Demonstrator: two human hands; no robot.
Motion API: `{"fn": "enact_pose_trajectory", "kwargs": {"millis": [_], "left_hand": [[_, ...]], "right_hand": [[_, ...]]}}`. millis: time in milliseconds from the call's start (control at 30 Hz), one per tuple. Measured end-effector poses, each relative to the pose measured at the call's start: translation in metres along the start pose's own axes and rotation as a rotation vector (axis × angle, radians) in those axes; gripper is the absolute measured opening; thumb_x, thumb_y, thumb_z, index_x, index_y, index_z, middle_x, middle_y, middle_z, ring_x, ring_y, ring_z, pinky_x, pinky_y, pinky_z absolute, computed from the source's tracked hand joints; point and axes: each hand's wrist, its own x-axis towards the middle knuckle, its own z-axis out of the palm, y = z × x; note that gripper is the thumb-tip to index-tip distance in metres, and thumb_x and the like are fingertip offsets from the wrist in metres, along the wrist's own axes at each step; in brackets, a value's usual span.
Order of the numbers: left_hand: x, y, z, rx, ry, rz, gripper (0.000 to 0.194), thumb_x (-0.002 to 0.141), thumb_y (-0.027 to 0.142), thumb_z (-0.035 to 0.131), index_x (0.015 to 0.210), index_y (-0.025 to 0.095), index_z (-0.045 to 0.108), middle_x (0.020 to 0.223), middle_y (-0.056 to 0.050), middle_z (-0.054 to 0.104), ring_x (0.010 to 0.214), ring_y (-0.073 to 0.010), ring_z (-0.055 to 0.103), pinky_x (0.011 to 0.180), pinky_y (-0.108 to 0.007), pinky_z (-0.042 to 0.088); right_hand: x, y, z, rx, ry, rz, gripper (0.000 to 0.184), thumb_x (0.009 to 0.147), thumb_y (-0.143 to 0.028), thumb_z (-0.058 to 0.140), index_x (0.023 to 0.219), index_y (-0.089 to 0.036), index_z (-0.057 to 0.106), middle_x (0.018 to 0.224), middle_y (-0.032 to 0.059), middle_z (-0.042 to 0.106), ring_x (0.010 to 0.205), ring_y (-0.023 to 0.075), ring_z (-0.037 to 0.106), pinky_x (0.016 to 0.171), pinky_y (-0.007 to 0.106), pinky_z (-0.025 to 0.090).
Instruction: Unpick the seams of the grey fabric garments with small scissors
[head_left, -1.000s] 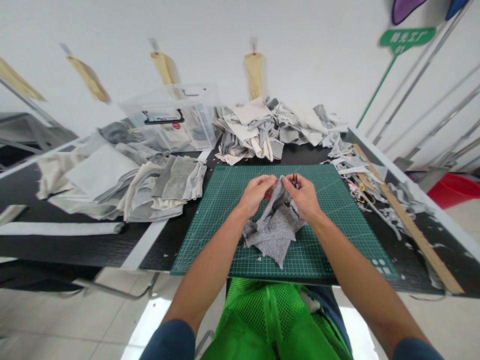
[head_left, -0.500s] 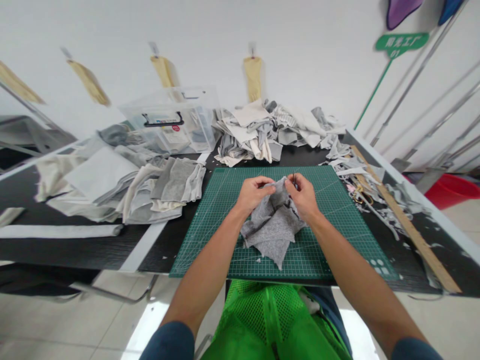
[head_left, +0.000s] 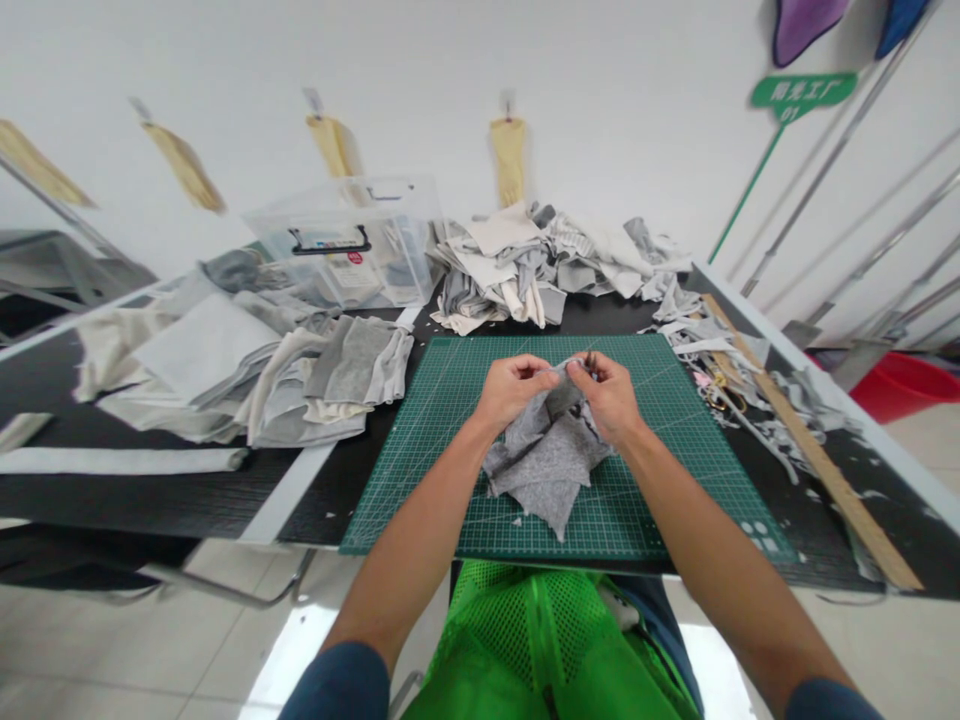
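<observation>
A crumpled piece of grey knit fabric (head_left: 551, 455) lies over the green cutting mat (head_left: 427, 440), its pointed lower end toward me. At its top edge my left hand (head_left: 515, 392) pinches the cloth between thumb and fingers. Close beside it, my right hand (head_left: 606, 393) grips the same edge, fingers curled. A small dark object (head_left: 591, 362) shows at the right fingertips, too little of it visible to name. The two thumbs are nearly together, with the raised edge between them.
Piles of grey and cream cloth lie left (head_left: 202, 360) and behind the mat (head_left: 502, 265). A clear plastic box (head_left: 352, 250) stands at the back. To the right are a wooden ruler (head_left: 817, 450), gold-handled scissors (head_left: 716, 395) and fabric scraps. A red bucket (head_left: 904, 385) stands beyond the table.
Both hands keep their hold on the grey fabric. Its top edge is now folded down a little, with the thumbs closer together. The view has shifted very slightly.
</observation>
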Motion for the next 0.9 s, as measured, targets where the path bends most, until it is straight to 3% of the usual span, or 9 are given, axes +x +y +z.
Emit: {"fn": "enact_pose_trajectory", "kwargs": {"millis": [167, 333, 533, 900], "left_hand": [[0.0018, -0.0006, -0.0008, 0.048, 0.073, 0.063, 0.023, 0.066, 0.029, 0.085, 0.078, 0.016, 0.071, 0.065, 0.004, 0.056, 0.061, -0.0089, 0.048, 0.058, -0.022, 0.037], [0.0016, -0.0009, 0.0017, 0.115, 0.114, 0.081, 0.015, 0.067, 0.024, 0.080, 0.076, 0.017, 0.071, 0.064, 0.004, 0.056, 0.060, -0.0091, 0.045, 0.057, -0.023, 0.034], [0.0014, -0.0009, 0.0023, 0.117, 0.106, 0.074, 0.014, 0.069, 0.024, 0.077, 0.081, 0.017, 0.075, 0.066, 0.002, 0.060, 0.060, -0.0097, 0.047, 0.058, -0.023, 0.035], [-0.0005, -0.0004, 0.0049, 0.122, 0.081, 0.105, 0.017, 0.068, 0.028, 0.082, 0.080, 0.018, 0.075, 0.064, 0.002, 0.058, 0.060, -0.0098, 0.046, 0.058, -0.023, 0.035]], "right_hand": [[-0.0017, 0.0015, 0.0009, -0.006, -0.017, -0.024, 0.030, 0.082, -0.051, 0.076, 0.091, -0.023, 0.071, 0.085, 0.0013, 0.066, 0.076, 0.0162, 0.055, 0.070, 0.029, 0.043], [-0.0025, 0.0043, 0.0032, 0.030, -0.047, -0.027, 0.029, 0.083, -0.051, 0.075, 0.092, -0.023, 0.070, 0.085, 0.0004, 0.065, 0.074, 0.0154, 0.054, 0.069, 0.028, 0.043], [-0.0054, 0.0018, 0.0019, 0.002, -0.104, 0.023, 0.038, 0.081, -0.058, 0.074, 0.098, -0.024, 0.070, 0.083, 0.0000, 0.063, 0.067, 0.0145, 0.051, 0.060, 0.027, 0.041], [-0.0025, 0.0033, -0.0005, -0.053, -0.123, 0.021, 0.034, 0.080, -0.055, 0.076, 0.089, -0.022, 0.076, 0.081, 0.0020, 0.069, 0.073, 0.0175, 0.059, 0.067, 0.030, 0.046]]}}
